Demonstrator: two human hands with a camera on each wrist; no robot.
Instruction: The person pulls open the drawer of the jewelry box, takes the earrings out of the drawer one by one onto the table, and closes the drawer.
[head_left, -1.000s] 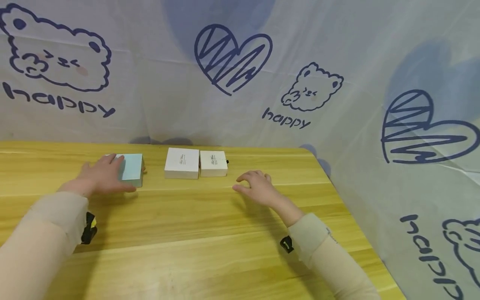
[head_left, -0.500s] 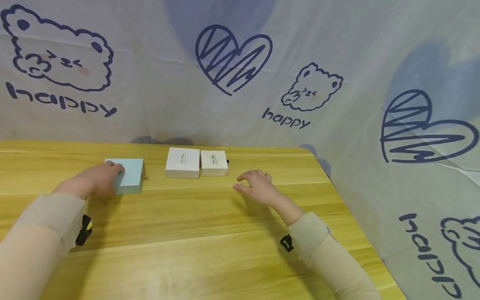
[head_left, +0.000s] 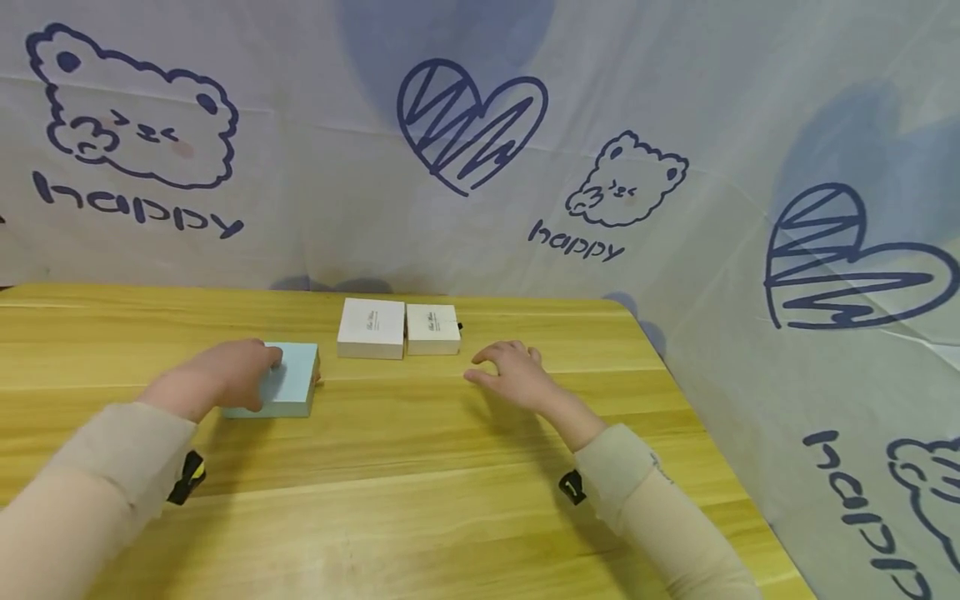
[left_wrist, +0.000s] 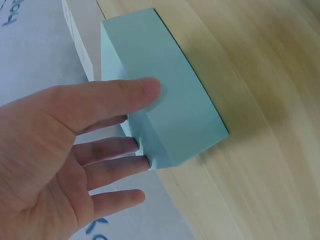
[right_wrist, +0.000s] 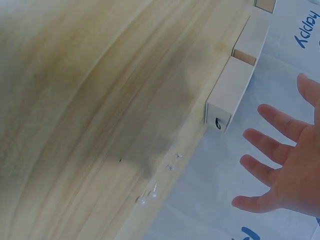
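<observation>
My left hand (head_left: 217, 379) is at a light blue box (head_left: 296, 375) on the left of the table. In the left wrist view the thumb (left_wrist: 145, 92) presses one face of the box while fingertips touch an adjoining side, so the hand pinches it. The little finger stands off the box. My right hand (head_left: 517, 377) hovers above the table, fingers spread and holding nothing. Nearest to it is a small white box (head_left: 433, 327) with a black tab on its right end. A larger white box (head_left: 371, 327) lies close beside that one.
Small shiny pieces, some with pearl-like ends (right_wrist: 142, 201), lie on the wooden table (head_left: 360, 500) in the right wrist view. A white cloth (head_left: 330, 167) printed with bears and hearts hangs behind and to the right.
My left hand has shifted its grip on the light blue box, and the box has come nearer and to the right. The right hand has stayed in place.
</observation>
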